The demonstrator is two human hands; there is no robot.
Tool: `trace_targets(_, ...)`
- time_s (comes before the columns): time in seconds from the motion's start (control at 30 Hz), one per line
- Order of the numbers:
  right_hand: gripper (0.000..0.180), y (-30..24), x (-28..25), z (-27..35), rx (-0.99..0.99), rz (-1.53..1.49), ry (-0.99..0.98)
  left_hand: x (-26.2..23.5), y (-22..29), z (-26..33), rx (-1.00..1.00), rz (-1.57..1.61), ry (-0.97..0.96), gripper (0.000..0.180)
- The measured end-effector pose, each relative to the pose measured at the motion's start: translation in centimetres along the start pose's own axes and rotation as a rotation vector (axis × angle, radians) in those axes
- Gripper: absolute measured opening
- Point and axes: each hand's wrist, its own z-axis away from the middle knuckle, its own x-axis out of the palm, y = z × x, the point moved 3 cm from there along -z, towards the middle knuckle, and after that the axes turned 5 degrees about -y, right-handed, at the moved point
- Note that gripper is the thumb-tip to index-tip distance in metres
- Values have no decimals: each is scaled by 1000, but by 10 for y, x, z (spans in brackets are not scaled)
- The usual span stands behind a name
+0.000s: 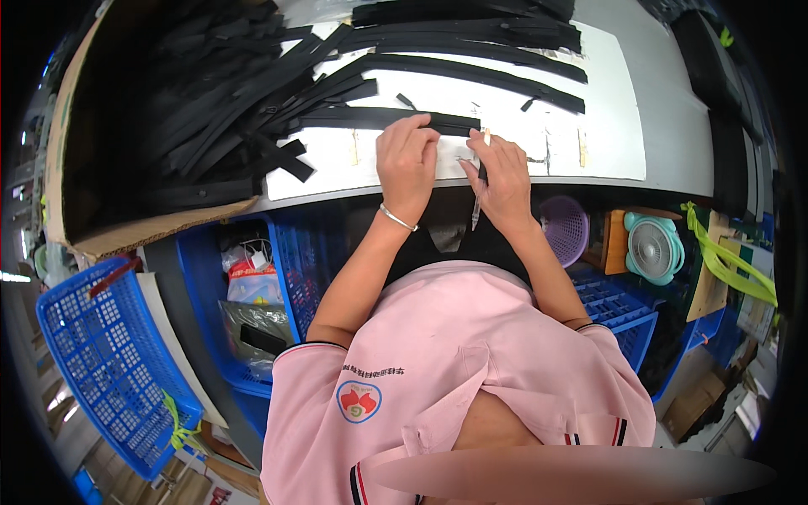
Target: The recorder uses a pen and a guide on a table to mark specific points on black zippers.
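Observation:
A black zipper strip (353,116) lies lengthwise on the white board (610,93), its right end between my hands. My left hand (407,164), a bracelet on its wrist, has its fingers bent and pinched at the strip's near edge. My right hand (505,178) is closed round a slim pen (476,209), whose silvery tip points down toward me; its fingertips are beside the strip's right end. Further black strips (480,71) lie across the board beyond my hands. A small dark zipper pull (528,104) rests near them.
A cardboard box (63,160) heaped with black strips (210,109) stands at the left. Below the table edge are blue crates (290,278), a purple basket (564,227) and a teal fan (654,248). A blue basket (114,362) hangs at the far left.

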Motion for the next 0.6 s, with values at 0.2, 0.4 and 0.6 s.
trace_targets(0.2,41,-1,1,6,-29,58,-92,-6,3,4,2,-129,20,21)
trace_targets(0.4,45,18,-11,25,-73,124,-86,-17,-27,9,-29,-270,-142,25)
trace_targets(0.6,53,27,-17,22,-28,-4,-56,-8,-12,6,-13,-311,-155,27)
